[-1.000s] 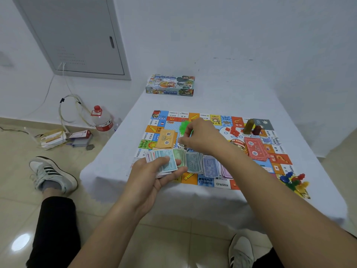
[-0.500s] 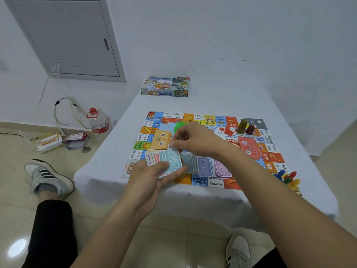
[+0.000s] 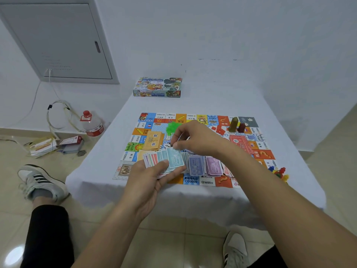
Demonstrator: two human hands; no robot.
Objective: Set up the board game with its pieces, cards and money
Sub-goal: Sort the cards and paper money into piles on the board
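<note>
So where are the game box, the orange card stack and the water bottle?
game box (image 3: 157, 87): head view, middle of its printed lid.
orange card stack (image 3: 153, 141): head view, centre of the top card.
water bottle (image 3: 92, 124): head view, its clear body on the floor.

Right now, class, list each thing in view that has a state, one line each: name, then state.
Game board: unfolded flat on the table.
Game box: closed, beyond the board.
Fan of money: spread, held in the left hand.
Light blue note: pinched by the right hand at its top edge.
Orange cards: stacked on the board.
Water bottle: capped, on the floor.
Wall cabinet: door shut.
</note>
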